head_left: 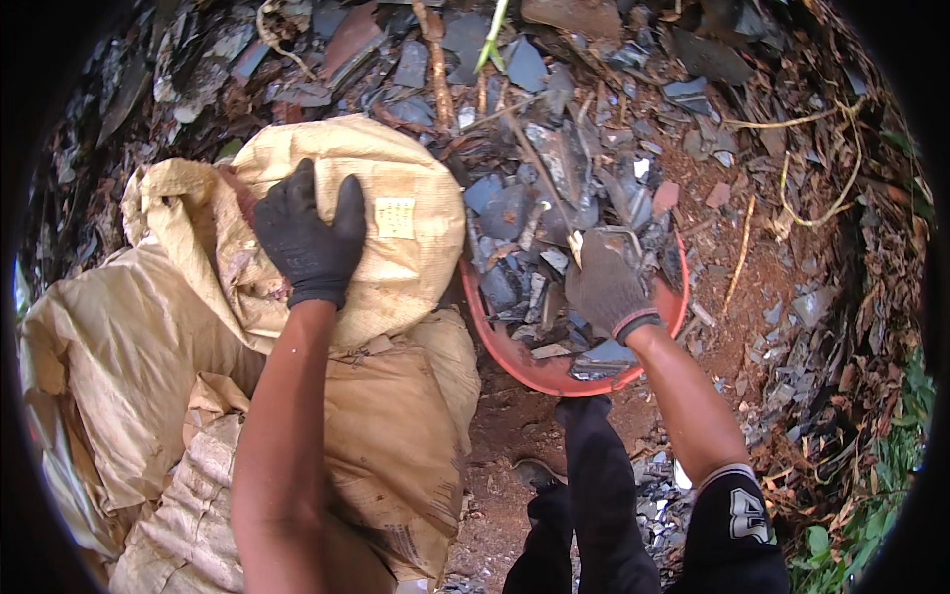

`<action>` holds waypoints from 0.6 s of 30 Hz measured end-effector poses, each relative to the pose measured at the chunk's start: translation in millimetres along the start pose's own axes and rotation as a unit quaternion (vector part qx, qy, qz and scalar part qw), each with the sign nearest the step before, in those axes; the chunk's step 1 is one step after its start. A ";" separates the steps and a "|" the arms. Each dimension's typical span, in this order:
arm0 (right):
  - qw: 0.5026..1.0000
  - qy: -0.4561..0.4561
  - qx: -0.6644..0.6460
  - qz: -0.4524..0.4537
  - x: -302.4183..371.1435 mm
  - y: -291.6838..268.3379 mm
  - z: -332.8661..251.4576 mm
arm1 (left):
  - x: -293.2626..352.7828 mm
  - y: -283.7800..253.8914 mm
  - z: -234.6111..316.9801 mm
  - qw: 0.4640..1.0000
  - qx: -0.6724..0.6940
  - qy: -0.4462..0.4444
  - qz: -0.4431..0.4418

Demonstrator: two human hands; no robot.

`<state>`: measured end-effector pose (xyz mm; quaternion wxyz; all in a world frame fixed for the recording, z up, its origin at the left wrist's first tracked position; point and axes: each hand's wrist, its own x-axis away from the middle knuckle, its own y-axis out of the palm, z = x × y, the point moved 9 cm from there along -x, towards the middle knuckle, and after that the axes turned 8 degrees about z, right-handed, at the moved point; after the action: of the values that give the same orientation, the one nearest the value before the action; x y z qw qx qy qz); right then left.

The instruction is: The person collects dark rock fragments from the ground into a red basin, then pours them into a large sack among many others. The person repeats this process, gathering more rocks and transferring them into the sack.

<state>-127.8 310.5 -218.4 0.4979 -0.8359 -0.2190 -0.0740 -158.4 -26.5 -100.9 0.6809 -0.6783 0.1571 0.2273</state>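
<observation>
My left hand point(312, 238), in a black glove, lies on a yellowish woven sack point(426, 247) with thumb and forefinger spread apart. The sack's crumpled side is left of that hand, and a small pale label shows on it. To the right is a red-orange plastic basin point(524, 376) holding dark flat shards point(500, 287). My right hand point(606, 287), in a grey-brown glove, reaches over the basin's near right rim into the shards. Its fingers curl downward, so what they grip is hidden. A small pale piece point(575, 247) shows at its fingertips, beside a thin dark rod point(539, 168).
Several stained, bulky sacks point(396, 416) lie below and left of the top one. Broken dark slabs point(475, 40) cover the ground at the back. Reddish soil, roots point(740, 252) and leaf litter lie to the right, green plants point(891, 495) at the lower right. My legs point(604, 485) stand in front of the basin.
</observation>
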 end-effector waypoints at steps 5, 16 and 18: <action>0.995 -0.023 0.099 -0.026 40.2 -37.2 10.2 | 2.3 -2.0 -0.2 1.000 -0.001 0.005 0.009; 0.984 0.129 0.044 -0.116 174.0 -74.1 37.5 | 0.6 -1.8 2.8 1.000 0.009 0.006 0.025; 0.978 0.155 0.048 -0.133 184.1 -89.3 17.8 | 2.2 -0.2 -2.9 1.000 0.017 0.001 0.021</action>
<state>-4.3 416.1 -92.8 0.5511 -0.7525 -0.2519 -0.2581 -156.2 -29.2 -102.0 0.6871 -0.6634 0.1759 0.2383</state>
